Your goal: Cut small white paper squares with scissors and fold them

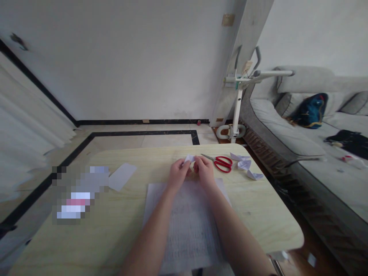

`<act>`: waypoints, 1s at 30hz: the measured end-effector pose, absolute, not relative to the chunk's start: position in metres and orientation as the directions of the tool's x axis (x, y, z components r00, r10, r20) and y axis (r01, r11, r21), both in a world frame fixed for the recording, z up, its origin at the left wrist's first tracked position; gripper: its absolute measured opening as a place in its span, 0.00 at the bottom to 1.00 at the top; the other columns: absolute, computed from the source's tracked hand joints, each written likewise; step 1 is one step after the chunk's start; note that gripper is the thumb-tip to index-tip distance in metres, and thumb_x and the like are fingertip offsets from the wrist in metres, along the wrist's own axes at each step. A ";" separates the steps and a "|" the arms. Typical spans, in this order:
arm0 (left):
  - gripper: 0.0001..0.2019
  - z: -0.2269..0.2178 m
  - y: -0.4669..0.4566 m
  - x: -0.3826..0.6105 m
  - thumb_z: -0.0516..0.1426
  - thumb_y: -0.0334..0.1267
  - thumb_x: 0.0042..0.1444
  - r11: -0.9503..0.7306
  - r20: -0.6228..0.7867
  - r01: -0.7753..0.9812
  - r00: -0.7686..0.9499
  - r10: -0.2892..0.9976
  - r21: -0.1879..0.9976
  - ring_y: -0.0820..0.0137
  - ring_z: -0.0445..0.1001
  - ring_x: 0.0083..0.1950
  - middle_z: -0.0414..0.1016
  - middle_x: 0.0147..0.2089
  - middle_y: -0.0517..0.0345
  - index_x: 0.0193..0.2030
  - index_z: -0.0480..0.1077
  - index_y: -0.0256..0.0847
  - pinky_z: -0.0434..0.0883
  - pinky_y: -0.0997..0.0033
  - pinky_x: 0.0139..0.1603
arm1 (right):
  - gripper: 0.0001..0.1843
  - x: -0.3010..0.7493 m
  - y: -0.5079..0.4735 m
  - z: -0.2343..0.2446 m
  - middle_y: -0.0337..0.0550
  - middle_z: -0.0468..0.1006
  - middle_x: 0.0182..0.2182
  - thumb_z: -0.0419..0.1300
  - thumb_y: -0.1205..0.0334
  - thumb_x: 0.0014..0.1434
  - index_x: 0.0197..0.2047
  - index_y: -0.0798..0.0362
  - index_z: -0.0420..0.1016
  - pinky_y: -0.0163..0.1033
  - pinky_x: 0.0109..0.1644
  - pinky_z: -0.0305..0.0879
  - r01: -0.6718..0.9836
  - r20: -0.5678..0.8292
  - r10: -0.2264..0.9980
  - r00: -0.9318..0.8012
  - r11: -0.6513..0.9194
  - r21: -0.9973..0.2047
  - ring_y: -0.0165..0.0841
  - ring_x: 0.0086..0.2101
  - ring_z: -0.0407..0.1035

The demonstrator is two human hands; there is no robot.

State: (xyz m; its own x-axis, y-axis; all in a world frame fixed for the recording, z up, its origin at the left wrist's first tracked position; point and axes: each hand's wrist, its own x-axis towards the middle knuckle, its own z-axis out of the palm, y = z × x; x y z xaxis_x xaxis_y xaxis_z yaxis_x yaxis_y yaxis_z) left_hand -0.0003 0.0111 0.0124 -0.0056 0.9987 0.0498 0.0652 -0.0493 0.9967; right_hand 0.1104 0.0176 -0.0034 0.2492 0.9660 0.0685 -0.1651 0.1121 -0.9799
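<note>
Between my hands, above the far edge of a printed sheet, is a small piece of folded white paper (189, 158). My left hand (178, 171) pinches it from the left, and the fingers of my right hand (203, 167) close on its right side. The printed sheet (186, 226) lies flat under my forearms. Just right of my right hand rest scissors with red handles (223, 163), blades pointing left. Beyond them, near the table's right edge, are several small folded paper pieces (244, 165).
A blank white paper (123, 177) lies on the left of the pale wooden table (267, 214), beside a pixelated patch. Behind the table's right side stands a white exercise machine (238, 103). A grey sofa (299, 142) with a blue bag (312, 111) runs along the right.
</note>
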 end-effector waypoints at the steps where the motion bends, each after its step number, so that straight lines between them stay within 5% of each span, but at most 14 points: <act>1: 0.15 0.013 0.011 0.000 0.56 0.48 0.51 -0.047 0.047 0.062 -0.007 0.999 0.997 0.74 0.65 0.21 0.67 0.19 0.61 0.23 0.67 0.38 0.61 0.76 0.23 | 0.16 0.110 0.017 -0.003 0.33 0.62 0.15 0.58 0.52 0.53 0.20 0.52 0.66 0.34 0.23 0.50 -0.167 0.072 0.966 0.248 0.116 -0.979 0.26 0.18 0.55; 30: 0.16 0.011 0.014 -0.003 0.54 0.45 0.55 -0.138 0.144 0.132 -0.035 0.989 0.982 0.72 0.67 0.23 0.69 0.20 0.59 0.21 0.68 0.39 0.63 0.74 0.26 | 0.16 0.106 0.018 -0.003 0.34 0.65 0.15 0.61 0.51 0.51 0.21 0.53 0.66 0.34 0.24 0.53 -0.102 0.031 0.985 0.169 0.049 -0.994 0.26 0.18 0.57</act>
